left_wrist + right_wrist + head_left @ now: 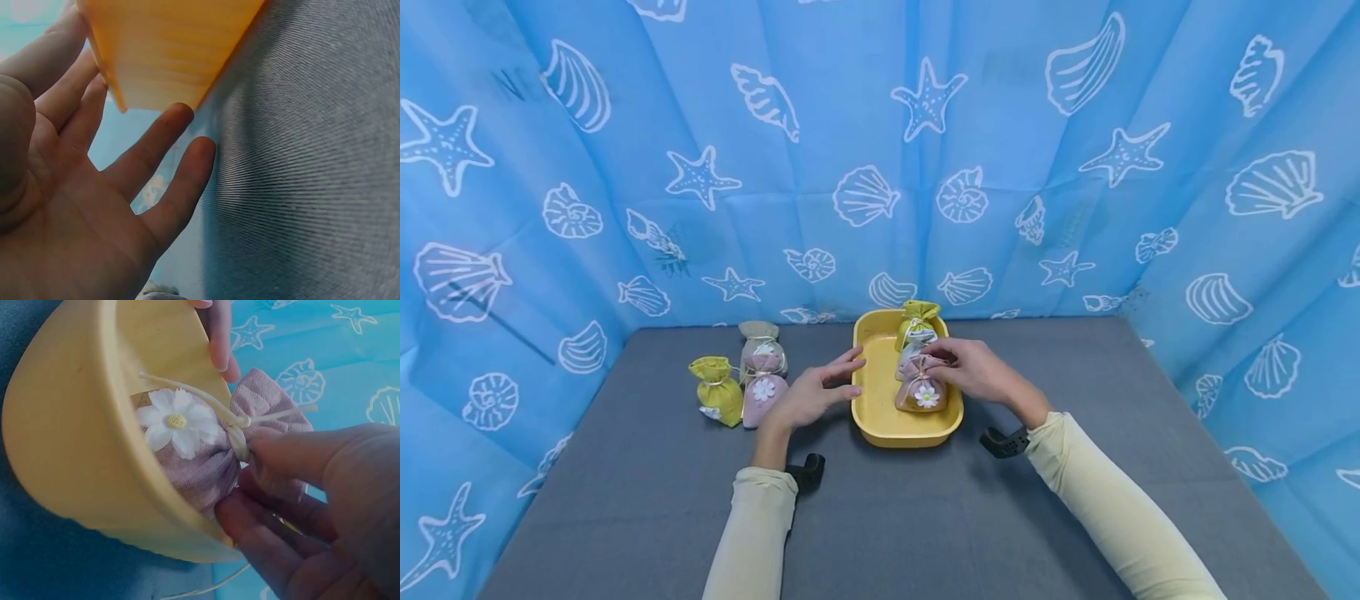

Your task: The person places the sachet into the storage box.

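Observation:
A yellow tray (874, 412) (75, 444) (169, 50) stands mid-table. In it a pink sachet with a white daisy (921, 392) (194, 456) sits in front of a yellow-green sachet (916, 323). My right hand (973, 369) (300, 506) pinches the pink sachet's tied neck. My left hand (816, 392) (94, 181) is spread, fingers straight, against the tray's left wall. Left of the tray stand three more sachets: a yellow-green one (717, 390), a pink one with a daisy (763, 392) and a grey one (761, 342) behind.
The table (925, 517) is covered in grey cloth. Blue cloth with shells and starfish (880, 150) walls it in at the back and both sides. Black wrist mounts (1006, 442) sit on both forearms.

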Motion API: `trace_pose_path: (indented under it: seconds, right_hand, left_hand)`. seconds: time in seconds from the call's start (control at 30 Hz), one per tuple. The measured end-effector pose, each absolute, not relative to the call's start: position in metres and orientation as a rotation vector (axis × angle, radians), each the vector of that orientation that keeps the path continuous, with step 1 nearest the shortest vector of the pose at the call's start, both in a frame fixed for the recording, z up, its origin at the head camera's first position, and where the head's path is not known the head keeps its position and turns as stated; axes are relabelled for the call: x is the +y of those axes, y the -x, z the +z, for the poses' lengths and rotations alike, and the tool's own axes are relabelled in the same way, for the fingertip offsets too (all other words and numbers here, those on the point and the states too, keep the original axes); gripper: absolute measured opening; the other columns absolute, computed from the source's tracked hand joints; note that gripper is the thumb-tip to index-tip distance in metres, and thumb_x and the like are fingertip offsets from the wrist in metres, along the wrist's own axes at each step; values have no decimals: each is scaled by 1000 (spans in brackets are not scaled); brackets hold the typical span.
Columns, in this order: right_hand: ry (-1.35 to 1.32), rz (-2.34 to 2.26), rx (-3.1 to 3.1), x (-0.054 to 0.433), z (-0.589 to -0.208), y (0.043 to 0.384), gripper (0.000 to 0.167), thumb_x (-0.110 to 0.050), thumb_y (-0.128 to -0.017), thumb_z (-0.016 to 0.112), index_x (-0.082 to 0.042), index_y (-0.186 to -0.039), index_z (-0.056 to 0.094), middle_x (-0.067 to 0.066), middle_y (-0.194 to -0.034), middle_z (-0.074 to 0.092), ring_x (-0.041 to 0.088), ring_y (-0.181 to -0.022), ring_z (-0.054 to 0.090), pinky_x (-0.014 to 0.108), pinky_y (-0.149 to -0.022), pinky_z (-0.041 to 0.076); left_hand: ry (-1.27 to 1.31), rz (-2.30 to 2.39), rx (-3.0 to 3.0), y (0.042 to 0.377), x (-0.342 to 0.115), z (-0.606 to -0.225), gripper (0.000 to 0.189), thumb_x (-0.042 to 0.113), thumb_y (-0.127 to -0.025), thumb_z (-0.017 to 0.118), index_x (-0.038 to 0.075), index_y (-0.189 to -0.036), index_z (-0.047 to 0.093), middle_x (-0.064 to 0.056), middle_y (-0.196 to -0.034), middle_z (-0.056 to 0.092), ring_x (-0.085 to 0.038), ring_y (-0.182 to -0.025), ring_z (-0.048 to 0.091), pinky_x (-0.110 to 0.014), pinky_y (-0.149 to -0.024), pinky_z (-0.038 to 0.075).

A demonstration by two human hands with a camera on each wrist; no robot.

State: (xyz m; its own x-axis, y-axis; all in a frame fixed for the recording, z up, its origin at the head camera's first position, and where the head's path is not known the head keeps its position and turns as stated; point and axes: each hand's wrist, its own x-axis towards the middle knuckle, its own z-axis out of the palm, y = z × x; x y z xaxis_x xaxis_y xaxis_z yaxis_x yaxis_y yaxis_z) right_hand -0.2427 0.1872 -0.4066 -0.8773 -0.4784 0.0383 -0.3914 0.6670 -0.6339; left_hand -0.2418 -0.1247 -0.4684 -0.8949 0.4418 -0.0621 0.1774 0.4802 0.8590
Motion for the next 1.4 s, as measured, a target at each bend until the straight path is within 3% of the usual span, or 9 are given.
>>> trace_pose_path:
  seconds: [0.2, 0.37, 0.63, 0.93, 1.07, 1.27, 1.4]
  right_hand:
    - [606, -1172, 2732, 194, -410, 239, 34, -24, -97, 70, -11, -128, 67, 9, -119, 72, 25, -112, 68, 44, -95, 59]
    - [537, -1260, 2739, 205, -415, 237, 38, -25, -97, 72, -10, -131, 65, 12, -123, 70, 26, -112, 67, 44, -93, 58]
    - [604, -1323, 2633, 217, -441, 236, 51, -27, -97, 72, -9, -141, 56, 15, -141, 57, 40, -125, 60, 50, -96, 57]
    - [605, -1445, 2535, 219, -464, 236, 48, -29, -96, 72, -18, -141, 58, 8, -154, 48, 37, -130, 57, 54, -106, 50]
    - [606, -1474, 2520, 223, -472, 233, 42, -31, -99, 69, -19, -138, 60, 4, -161, 42, 35, -132, 56, 47, -107, 49]
    - [640, -1557, 2449, 230, -479, 228, 39, -26, -100, 67, -19, -138, 62, 2, -166, 34, 38, -137, 50, 25, -104, 48]
    - [682, -1570, 2426, 232, -481, 228, 40, -23, -100, 67, -19, -139, 60, 2, -168, 31, 36, -140, 47, 24, -106, 47]
  left_hand:
    - [-512, 1378, 2457, 240, -124, -464, 54, 36, -99, 67, 33, -150, 51, 27, -163, 32, -18, -159, 23, -58, -128, 21]
    - [-501, 1418, 2451, 237, -123, -459, 58, 28, -97, 70, 35, -151, 50, 14, -162, 41, -27, -152, 38, -59, -123, 31]
    - [-400, 1509, 2441, 234, -126, -451, 69, 39, -95, 72, 29, -157, 41, 3, -163, 42, -35, -146, 46, -56, -115, 45]
    - [-463, 1584, 2540, 229, -138, -436, 58, 34, -99, 68, 21, -152, 49, -3, -153, 54, -37, -141, 52, -55, -108, 51]
    - [-450, 1615, 2589, 224, -144, -428, 52, 36, -100, 66, 24, -148, 52, -2, -150, 56, -33, -140, 53, -53, -111, 49]
    - [-343, 1697, 2753, 214, -160, -412, 45, 35, -102, 63, 21, -145, 56, -2, -147, 60, -31, -138, 55, -54, -111, 48]
    - [-254, 1740, 2862, 210, -173, -402, 45, 33, -103, 61, 19, -145, 56, -6, -148, 58, -33, -138, 53, -55, -111, 48]
